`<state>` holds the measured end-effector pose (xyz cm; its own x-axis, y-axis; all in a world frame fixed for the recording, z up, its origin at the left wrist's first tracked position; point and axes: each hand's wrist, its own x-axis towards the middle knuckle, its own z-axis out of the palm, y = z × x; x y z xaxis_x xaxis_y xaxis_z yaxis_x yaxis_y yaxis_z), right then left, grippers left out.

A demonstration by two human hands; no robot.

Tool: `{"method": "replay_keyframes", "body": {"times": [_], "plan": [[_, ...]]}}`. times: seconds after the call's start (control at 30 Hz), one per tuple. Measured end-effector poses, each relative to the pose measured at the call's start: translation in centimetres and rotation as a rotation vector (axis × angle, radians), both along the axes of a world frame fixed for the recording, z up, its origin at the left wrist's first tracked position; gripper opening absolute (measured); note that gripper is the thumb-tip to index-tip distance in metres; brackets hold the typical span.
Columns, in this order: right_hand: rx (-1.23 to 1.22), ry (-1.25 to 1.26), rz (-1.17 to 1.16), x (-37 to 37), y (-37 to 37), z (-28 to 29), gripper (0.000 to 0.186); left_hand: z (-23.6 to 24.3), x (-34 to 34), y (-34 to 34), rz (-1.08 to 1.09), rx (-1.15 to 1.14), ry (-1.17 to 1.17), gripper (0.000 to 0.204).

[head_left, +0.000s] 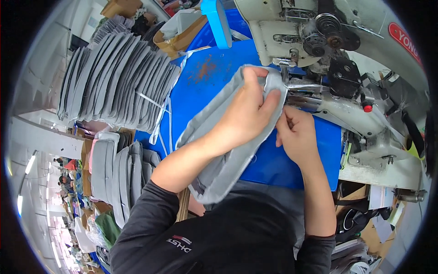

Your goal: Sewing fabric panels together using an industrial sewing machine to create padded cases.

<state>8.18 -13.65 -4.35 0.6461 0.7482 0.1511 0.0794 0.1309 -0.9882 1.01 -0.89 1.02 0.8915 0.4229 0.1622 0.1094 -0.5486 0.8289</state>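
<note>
Blue tabletop (292,166), long gray cover (235,160), slanting upper-right

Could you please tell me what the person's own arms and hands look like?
The left hand and right hand are ungloved. The left sleeve and right sleeve are black, stopping well short of the hands.

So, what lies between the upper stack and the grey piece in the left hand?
In the head view, white strips and blue tabletop with a brownish patch lie between the stack and the piece.
</note>
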Motion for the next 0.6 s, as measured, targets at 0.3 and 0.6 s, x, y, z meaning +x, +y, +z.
{"method": "replay_keyframes", "body": {"times": [0.3,0.6], "plan": [[0.045,0.144,0.006,1.3,-0.7,1.0,0.025,-0.5,0.4,-1.2,0.072,-0.157,-0.046,0.045],[-0.122,-0.184,0.104,-1.1,-2.9,1.9,0.015,-1.4,0.1,-0.9,0.034,-0.237,-0.115,0.046]]}}
